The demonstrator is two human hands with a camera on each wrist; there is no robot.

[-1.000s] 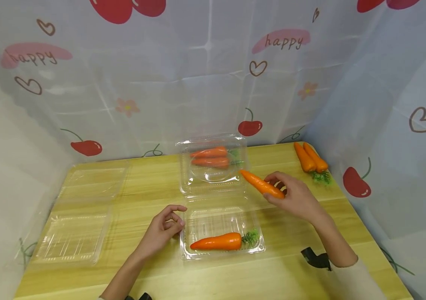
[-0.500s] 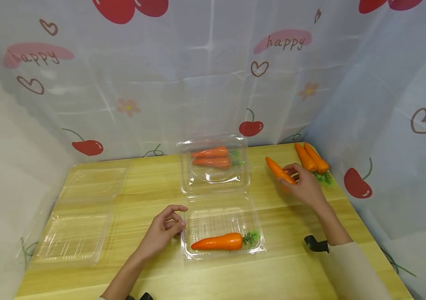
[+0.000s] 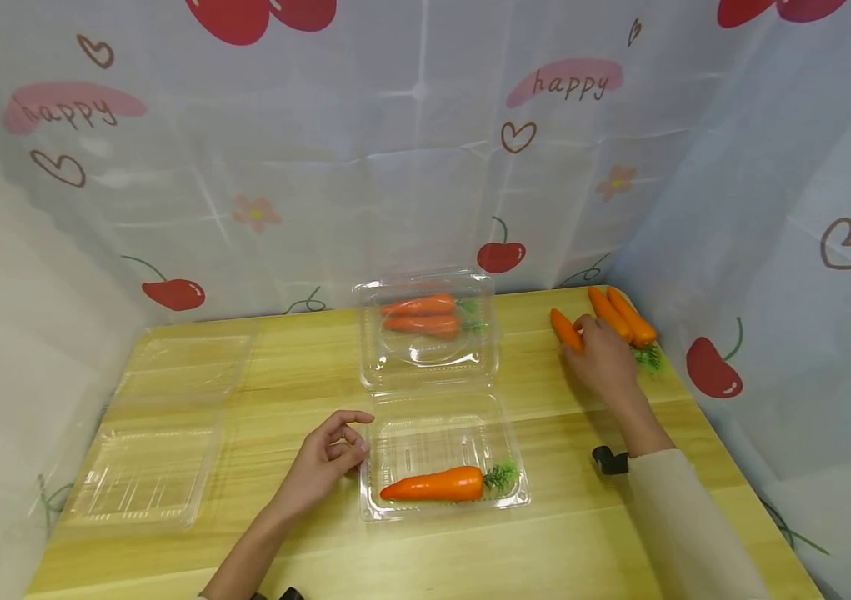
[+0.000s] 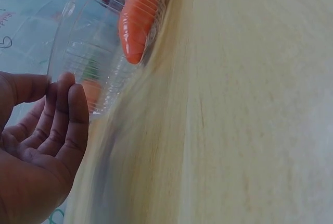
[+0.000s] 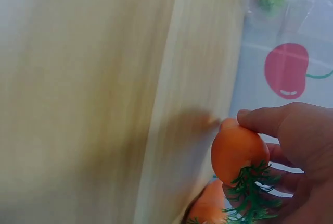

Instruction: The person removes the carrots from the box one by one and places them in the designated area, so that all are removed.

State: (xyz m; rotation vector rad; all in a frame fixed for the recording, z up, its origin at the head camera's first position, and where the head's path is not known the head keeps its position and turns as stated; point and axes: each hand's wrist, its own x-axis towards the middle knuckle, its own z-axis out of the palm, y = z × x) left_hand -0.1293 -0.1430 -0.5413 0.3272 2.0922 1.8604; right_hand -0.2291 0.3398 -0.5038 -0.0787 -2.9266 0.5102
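Note:
At the back right my right hand (image 3: 603,360) grips a toy carrot (image 3: 567,329) by its thick end, tip pointing away. In the right wrist view, thumb and fingers hold this carrot (image 5: 237,153), its green top hanging down. My left hand (image 3: 323,460) pinches the left rim of an open clear plastic clamshell box (image 3: 433,433). The rim lies between thumb and fingertips in the left wrist view. One carrot (image 3: 433,484) with a leafy top lies along the near side of the box's base. Two more orange carrots (image 3: 623,317) lie just right of my right hand.
Behind the raised lid, two redder carrots (image 3: 421,325) show through the plastic. A second open clear clamshell box (image 3: 147,475) lies on the left of the wooden table (image 3: 305,550). A printed curtain (image 3: 365,192) hangs along the back and sides.
My right hand has carried its carrot rightward and back, from beside the lid to near the two carrots at the corner. The left hand stays at the box's rim.

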